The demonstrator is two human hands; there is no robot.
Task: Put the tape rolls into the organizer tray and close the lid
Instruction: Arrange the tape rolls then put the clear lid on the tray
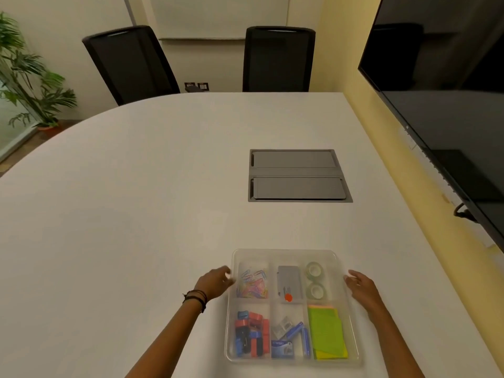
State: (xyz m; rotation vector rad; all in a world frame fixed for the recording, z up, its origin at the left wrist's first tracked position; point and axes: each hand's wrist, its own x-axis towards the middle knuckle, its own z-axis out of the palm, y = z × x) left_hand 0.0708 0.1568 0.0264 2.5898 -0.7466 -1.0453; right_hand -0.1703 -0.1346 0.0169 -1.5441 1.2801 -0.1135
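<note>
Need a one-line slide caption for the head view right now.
Both hands, left and right, press the clear lid onto the organizer tray, two tape rolls inside.

You have one clear organizer tray (289,253) in front of you, split into six compartments, and two tape rolls (315,279) sit in its far right one. You also have one grey box (289,281) with one orange dot, one heap of coloured paper clips (252,283), one stack of sticky notes (327,332), and a pile of red and blue clips (251,334) too jumbled to count. Two hands, left (215,281) and right (360,286), two black chairs (131,61), one potted plant (24,75).
</note>
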